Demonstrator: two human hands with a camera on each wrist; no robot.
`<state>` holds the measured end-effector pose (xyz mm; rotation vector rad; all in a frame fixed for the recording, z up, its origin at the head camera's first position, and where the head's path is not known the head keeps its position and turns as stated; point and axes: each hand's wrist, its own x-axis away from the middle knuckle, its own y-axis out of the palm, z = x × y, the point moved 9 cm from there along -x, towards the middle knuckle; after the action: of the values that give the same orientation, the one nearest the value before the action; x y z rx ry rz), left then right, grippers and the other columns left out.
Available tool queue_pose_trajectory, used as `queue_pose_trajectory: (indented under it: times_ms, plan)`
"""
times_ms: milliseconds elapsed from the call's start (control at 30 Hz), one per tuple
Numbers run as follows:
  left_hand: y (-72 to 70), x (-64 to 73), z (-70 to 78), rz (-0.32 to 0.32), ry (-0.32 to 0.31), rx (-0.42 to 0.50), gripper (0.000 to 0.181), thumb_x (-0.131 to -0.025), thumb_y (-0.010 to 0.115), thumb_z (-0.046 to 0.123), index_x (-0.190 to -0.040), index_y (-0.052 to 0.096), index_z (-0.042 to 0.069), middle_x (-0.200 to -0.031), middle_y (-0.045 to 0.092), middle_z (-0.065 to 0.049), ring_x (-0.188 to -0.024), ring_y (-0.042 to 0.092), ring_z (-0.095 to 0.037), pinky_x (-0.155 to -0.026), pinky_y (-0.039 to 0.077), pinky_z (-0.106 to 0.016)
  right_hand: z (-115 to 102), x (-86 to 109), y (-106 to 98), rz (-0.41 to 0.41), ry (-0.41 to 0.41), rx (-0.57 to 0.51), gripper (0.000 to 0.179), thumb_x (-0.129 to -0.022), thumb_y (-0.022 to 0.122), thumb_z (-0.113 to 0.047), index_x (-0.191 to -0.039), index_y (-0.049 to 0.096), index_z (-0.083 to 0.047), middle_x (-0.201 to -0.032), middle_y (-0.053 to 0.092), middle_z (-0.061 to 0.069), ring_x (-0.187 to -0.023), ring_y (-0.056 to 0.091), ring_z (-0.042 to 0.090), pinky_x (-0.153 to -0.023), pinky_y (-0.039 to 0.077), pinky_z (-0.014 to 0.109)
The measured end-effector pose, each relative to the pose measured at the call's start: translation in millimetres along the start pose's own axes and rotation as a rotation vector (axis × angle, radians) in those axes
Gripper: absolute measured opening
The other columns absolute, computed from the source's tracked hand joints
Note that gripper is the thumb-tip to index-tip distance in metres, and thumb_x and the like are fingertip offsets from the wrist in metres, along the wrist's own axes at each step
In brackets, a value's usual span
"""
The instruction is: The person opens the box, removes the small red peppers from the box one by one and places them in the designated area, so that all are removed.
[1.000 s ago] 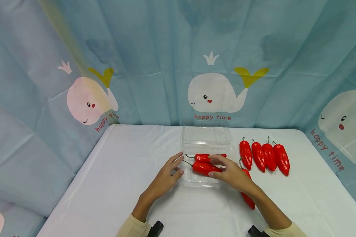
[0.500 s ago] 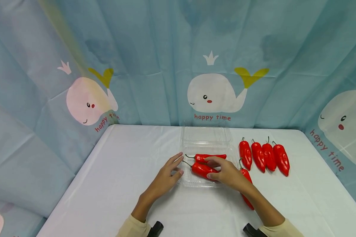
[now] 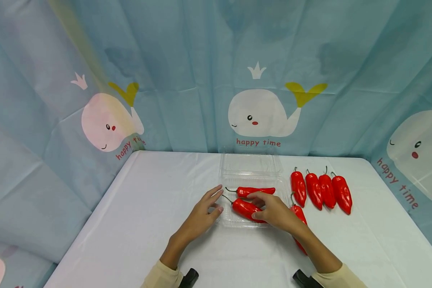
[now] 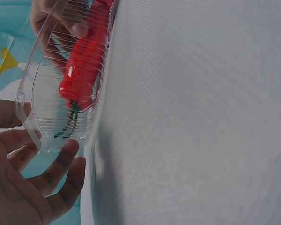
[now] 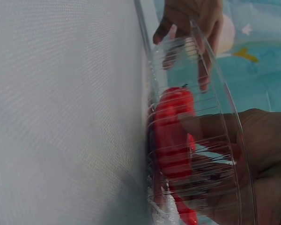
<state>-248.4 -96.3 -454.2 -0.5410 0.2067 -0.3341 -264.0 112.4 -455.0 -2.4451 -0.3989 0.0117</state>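
A clear plastic clamshell box lies opened on the table, its lid folded back. Inside it, a red chili pepper lies across the rear. In front of that, my right hand pinches a second red chili pepper near its tip end, thumb on the near side; its stem points left. The right wrist view shows this thumb against the pepper through the box wall. My left hand touches the box's left edge, fingers extended; in the left wrist view, fingertips lie by the box corner.
Several red chili peppers lie in a row to the box's right. Another pepper lies nearer, partly hidden by my right forearm. A white cloth covers the table; a blue whale-print curtain hangs behind and at the sides.
My right hand has shifted slightly left and toward me, and the front pepper's tip end has swung toward the box's near wall. My left hand stays where it was.
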Motion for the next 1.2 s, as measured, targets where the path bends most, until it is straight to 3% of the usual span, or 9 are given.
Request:
queue_pose_trajectory:
  times_ms: [400,667,900,1200]
  plan:
    - [-1.5,-0.7,-0.4,0.007,0.007,-0.011,0.058,-0.107,0.058,0.015,-0.162,0.042,0.004,-0.173,0.032,-0.005,-0.125,0.067,-0.031,-0.098,0.058,-0.049,-0.2,0.9,-1.4,0.005,0.022,0.031,0.054,-0.083,0.088,-0.006,-0.134,0.072,-0.014,-0.12,0.074,0.005,-0.108,0.066,0.025,-0.085,0.064,0.041]
    - [-1.0,0.3,-0.5,0.003,0.006,-0.01,0.057,-0.107,0.057,0.014,-0.162,0.042,0.004,-0.173,0.032,-0.005,-0.125,0.066,-0.031,-0.098,0.058,-0.048,-2.6,3.8,-8.8,0.039,-0.008,0.067,0.054,-0.084,0.087,-0.006,-0.135,0.071,-0.015,-0.121,0.073,0.006,-0.111,0.065,0.026,-0.082,0.064,0.041]
    - [-1.7,0.2,0.2,0.009,0.01,-0.008,0.058,-0.107,0.058,0.014,-0.162,0.042,0.003,-0.173,0.032,-0.006,-0.124,0.066,-0.03,-0.097,0.058,-0.047,-4.6,6.5,-16.4,0.064,-0.053,0.058,0.055,-0.085,0.087,-0.008,-0.137,0.069,-0.012,-0.12,0.073,0.009,-0.109,0.067,0.027,-0.08,0.064,0.041]
    - [-0.5,-0.2,0.0,0.0,0.01,-0.008,0.057,-0.108,0.057,0.011,-0.162,0.041,0.003,-0.174,0.03,-0.006,-0.125,0.065,-0.03,-0.097,0.057,-0.046,-4.9,11.2,-32.2,0.112,-0.048,-0.006,0.06,-0.087,0.085,-0.012,-0.143,0.065,-0.015,-0.12,0.073,0.01,-0.108,0.069,0.028,-0.076,0.065,0.04]
